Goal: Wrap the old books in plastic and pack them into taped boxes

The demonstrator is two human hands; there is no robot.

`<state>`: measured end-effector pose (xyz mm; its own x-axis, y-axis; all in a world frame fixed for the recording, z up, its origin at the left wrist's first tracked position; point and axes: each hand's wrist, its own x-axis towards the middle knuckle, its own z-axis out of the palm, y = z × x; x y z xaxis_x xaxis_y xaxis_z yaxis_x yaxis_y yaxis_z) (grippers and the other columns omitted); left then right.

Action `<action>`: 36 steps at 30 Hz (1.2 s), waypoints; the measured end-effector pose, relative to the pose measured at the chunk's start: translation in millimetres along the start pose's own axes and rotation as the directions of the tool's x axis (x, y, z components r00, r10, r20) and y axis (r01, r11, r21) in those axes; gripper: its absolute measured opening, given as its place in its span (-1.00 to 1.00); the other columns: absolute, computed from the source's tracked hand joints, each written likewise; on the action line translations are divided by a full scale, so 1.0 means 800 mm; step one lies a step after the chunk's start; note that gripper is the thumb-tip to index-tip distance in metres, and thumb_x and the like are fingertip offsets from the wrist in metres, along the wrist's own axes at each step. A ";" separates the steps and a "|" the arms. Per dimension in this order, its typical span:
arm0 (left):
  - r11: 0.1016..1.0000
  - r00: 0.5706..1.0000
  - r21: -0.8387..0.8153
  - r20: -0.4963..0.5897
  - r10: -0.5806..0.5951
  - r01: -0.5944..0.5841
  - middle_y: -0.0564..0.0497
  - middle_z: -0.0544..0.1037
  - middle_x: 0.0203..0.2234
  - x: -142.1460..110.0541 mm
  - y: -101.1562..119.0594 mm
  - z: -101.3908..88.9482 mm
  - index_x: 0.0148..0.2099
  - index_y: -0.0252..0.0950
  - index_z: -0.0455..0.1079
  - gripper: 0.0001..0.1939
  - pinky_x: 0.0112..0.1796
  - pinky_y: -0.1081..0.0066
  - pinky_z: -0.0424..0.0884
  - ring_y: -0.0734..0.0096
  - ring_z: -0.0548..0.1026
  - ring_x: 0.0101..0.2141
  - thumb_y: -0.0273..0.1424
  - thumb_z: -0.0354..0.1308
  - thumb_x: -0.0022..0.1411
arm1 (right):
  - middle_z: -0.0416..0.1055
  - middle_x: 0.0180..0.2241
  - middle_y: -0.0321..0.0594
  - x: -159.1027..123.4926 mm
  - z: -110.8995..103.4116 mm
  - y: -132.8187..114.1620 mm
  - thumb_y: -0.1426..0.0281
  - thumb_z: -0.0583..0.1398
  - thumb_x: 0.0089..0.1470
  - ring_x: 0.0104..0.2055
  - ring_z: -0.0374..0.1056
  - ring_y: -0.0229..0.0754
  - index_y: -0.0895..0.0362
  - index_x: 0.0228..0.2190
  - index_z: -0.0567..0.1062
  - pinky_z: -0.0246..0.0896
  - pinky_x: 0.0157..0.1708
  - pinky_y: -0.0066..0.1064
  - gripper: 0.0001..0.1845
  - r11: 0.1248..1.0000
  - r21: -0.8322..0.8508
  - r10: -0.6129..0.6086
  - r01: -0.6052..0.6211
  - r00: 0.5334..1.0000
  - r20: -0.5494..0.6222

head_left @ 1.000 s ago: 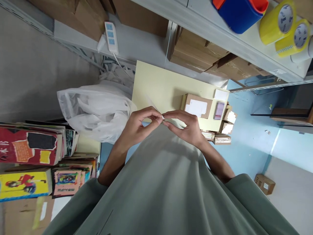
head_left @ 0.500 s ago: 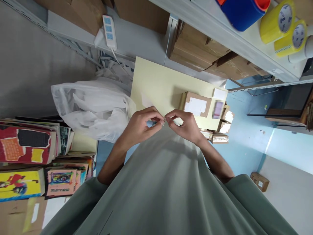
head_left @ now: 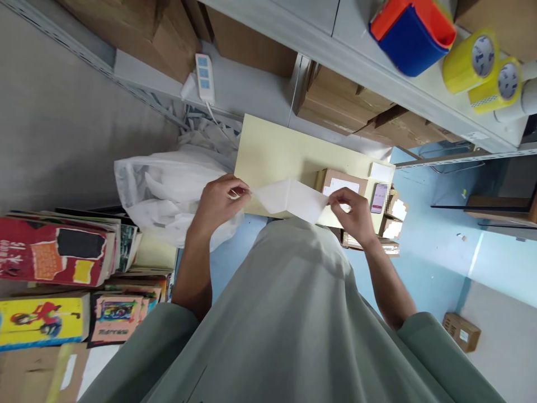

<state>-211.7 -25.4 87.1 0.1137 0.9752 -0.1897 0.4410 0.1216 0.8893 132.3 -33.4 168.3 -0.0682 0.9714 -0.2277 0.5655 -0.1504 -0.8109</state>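
A thin white sheet of paper (head_left: 308, 200) stretches between my hands above the table's near edge, with a crease down its middle. Its left part looks paler and slightly see-through. My left hand (head_left: 222, 201) is closed in a pinch at the sheet's left end, and a thin white edge shows between thumb and finger. At the opposite end, my right hand (head_left: 351, 208) pinches the sheet's right corner. Behind it on the pale yellow table (head_left: 272, 148) lies a cardboard box (head_left: 344, 183) with a white label, partly covered by the sheet.
A phone (head_left: 378, 197) and a white card (head_left: 381, 171) lie at the table's right end. Left stands a white plastic bag (head_left: 168, 179), with stacked books (head_left: 54, 252) nearer me. A shelf overhead holds tape rolls (head_left: 472, 61) and a power strip (head_left: 205, 78) sits behind.
My hands, fingertips together before, have moved apart to left and right. The white sheet now spreads open between them. The camera view has shifted slightly.
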 end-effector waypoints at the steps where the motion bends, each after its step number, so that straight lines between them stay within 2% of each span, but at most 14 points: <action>1: 0.999 0.999 0.037 -0.047 -0.025 0.027 0.01 0.64 -0.29 0.007 -0.011 -0.014 -0.29 -0.16 0.60 -0.90 -0.19 0.31 0.48 0.26 0.58 -0.29 -0.30 0.26 0.21 | 0.65 -0.31 -0.24 0.001 -0.007 0.004 0.26 0.28 0.18 -0.20 0.62 -0.07 0.02 -0.34 0.59 0.62 -0.03 -0.16 -0.88 1.000 0.000 0.017 -0.017 1.000 -0.026; 4: 0.973 0.963 0.200 -0.260 -0.065 0.119 0.04 0.58 -0.33 0.035 -0.039 -0.067 -0.29 -0.17 0.57 -0.93 -0.07 0.26 0.47 0.26 0.52 -0.28 -0.33 0.28 0.22 | 0.65 -0.31 -0.22 0.001 -0.022 0.012 0.23 0.31 0.19 -0.19 0.63 -0.03 0.03 -0.33 0.60 0.62 -0.01 -0.12 -0.86 0.998 0.007 0.062 -0.061 0.996 -0.070; 8: 0.890 0.863 0.341 -0.495 -0.103 0.302 0.04 0.48 -0.33 0.081 -0.064 -0.143 -0.25 -0.22 0.49 -0.89 0.15 0.18 0.41 0.28 0.41 -0.22 -0.32 0.27 0.33 | 0.66 -0.30 -0.20 -0.003 -0.021 0.014 0.20 0.32 0.21 -0.17 0.63 0.00 0.02 -0.33 0.61 0.61 0.03 -0.06 -0.83 0.995 0.026 0.093 -0.092 0.995 -0.041; 10: 0.855 0.831 0.347 -0.533 -0.157 0.385 0.05 0.43 -0.35 0.104 -0.071 -0.171 -0.30 -0.21 0.36 -0.74 0.18 0.16 0.40 0.28 0.37 -0.21 -0.23 0.33 0.36 | 0.66 -0.29 -0.20 -0.006 -0.015 0.012 0.19 0.32 0.22 -0.17 0.63 0.00 0.02 -0.33 0.62 0.61 0.04 -0.05 -0.82 0.995 0.033 0.090 -0.090 0.996 -0.012; 12: 0.823 0.822 0.353 -0.527 -0.219 0.446 0.06 0.37 -0.43 0.124 -0.074 -0.188 -0.37 -0.17 0.21 -0.55 0.18 0.17 0.40 0.25 0.36 -0.20 -0.12 0.37 0.38 | 0.66 -0.29 -0.20 -0.009 -0.008 0.009 0.19 0.31 0.23 -0.17 0.63 -0.01 0.02 -0.32 0.62 0.61 0.04 -0.06 -0.82 0.995 0.049 0.083 -0.083 0.997 0.000; 15: 0.833 0.850 0.342 -0.463 -0.252 0.434 0.07 0.36 -0.48 0.145 -0.065 -0.182 -0.37 -0.15 0.18 -0.48 0.12 0.21 0.43 0.22 0.42 -0.18 0.01 0.31 0.47 | 0.66 -0.28 -0.20 -0.012 -0.003 0.011 0.19 0.30 0.24 -0.16 0.62 -0.01 0.02 -0.31 0.62 0.61 0.02 -0.09 -0.83 0.994 0.075 0.082 -0.082 0.997 -0.003; 18: 0.904 0.890 0.256 -0.395 -0.226 0.343 0.06 0.56 -0.40 0.146 -0.030 -0.133 -0.24 -0.20 0.33 -0.52 0.01 0.23 0.48 0.25 0.51 -0.21 0.08 0.25 0.50 | 0.65 -0.29 -0.20 -0.013 -0.003 0.021 0.18 0.30 0.23 -0.18 0.61 -0.02 0.02 -0.31 0.61 0.61 0.01 -0.09 -0.81 0.991 0.091 0.095 -0.093 0.995 -0.019; 21: 0.986 0.960 0.130 -0.272 -0.067 0.106 -0.03 0.71 -0.12 0.121 0.029 -0.051 -0.02 -0.20 0.45 -0.57 0.03 0.20 0.54 0.21 0.63 -0.09 0.06 0.31 0.45 | 0.65 -0.27 -0.20 -0.009 -0.006 0.035 0.14 0.31 0.23 -0.15 0.60 -0.03 0.03 -0.30 0.61 0.61 0.03 -0.08 -0.77 0.987 0.124 0.108 -0.101 0.993 -0.043; 23: 0.998 0.986 0.042 -0.159 0.046 -0.040 -0.10 0.71 0.01 0.093 0.073 0.008 0.05 -0.18 0.47 -0.61 0.15 0.14 0.54 0.14 0.66 0.09 0.00 0.32 0.45 | 0.67 -0.18 -0.17 -0.005 -0.008 0.045 0.11 0.30 0.25 -0.07 0.60 -0.02 0.04 -0.27 0.62 0.61 0.05 -0.08 -0.74 0.984 0.158 0.096 -0.087 0.994 -0.052; 25: 0.994 0.994 -0.018 -0.021 0.108 -0.109 -0.14 0.69 0.11 0.062 0.113 0.063 0.08 -0.16 0.47 -0.64 0.22 0.07 0.52 0.07 0.64 0.19 -0.05 0.36 0.44 | 0.67 -0.09 -0.14 -0.002 -0.010 0.053 0.08 0.29 0.28 0.01 0.60 -0.02 0.04 -0.25 0.62 0.60 0.06 -0.09 -0.71 0.978 0.198 0.071 -0.060 0.996 -0.048; 27: 0.992 0.989 -0.038 0.079 0.122 -0.120 -0.17 0.66 0.19 0.034 0.142 0.110 0.08 -0.15 0.45 -0.63 0.25 0.00 0.52 0.00 0.64 0.20 -0.13 0.43 0.38 | 0.67 -0.03 -0.10 0.001 -0.013 0.063 0.06 0.28 0.30 0.07 0.59 -0.01 0.04 -0.24 0.61 0.60 0.05 -0.12 -0.69 0.970 0.241 0.051 -0.039 0.998 -0.041; 30: 0.992 0.990 -0.067 0.086 0.112 -0.106 -0.19 0.58 0.28 0.007 0.163 0.167 0.02 -0.14 0.39 -0.60 0.27 -0.04 0.53 -0.02 0.61 0.24 -0.24 0.51 0.30 | 0.67 0.01 -0.08 0.003 -0.019 0.079 0.04 0.28 0.31 0.09 0.59 -0.01 0.04 -0.23 0.61 0.59 0.00 -0.16 -0.67 0.951 0.306 0.044 -0.033 0.999 -0.029; 33: 0.992 0.999 -0.124 0.045 0.031 -0.025 -0.15 0.61 0.25 -0.003 0.169 0.208 -0.06 -0.13 0.32 -0.60 0.29 -0.04 0.53 0.04 0.63 0.22 -0.27 0.51 0.28 | 0.66 0.05 -0.08 0.002 -0.029 0.098 0.04 0.27 0.33 0.10 0.58 -0.03 0.04 -0.23 0.60 0.57 0.00 -0.18 -0.67 0.935 0.353 0.036 -0.033 0.999 -0.003; 36: 0.969 0.996 -0.239 0.080 -0.039 0.057 -0.13 0.68 0.15 -0.002 0.172 0.238 -0.10 -0.14 0.28 -0.62 0.28 -0.02 0.54 0.10 0.67 0.17 -0.18 0.45 0.34 | 0.65 0.08 -0.09 0.000 -0.043 0.116 0.03 0.25 0.35 0.12 0.58 -0.05 0.04 -0.22 0.59 0.56 0.04 -0.19 -0.65 0.915 0.399 0.046 -0.053 0.999 0.026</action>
<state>18.1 -45.6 130.7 0.1677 0.9518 -0.2570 0.2212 0.2177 0.9506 212.7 -41.2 111.6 -0.0637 0.9583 -0.2787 0.1933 -0.2621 -0.9455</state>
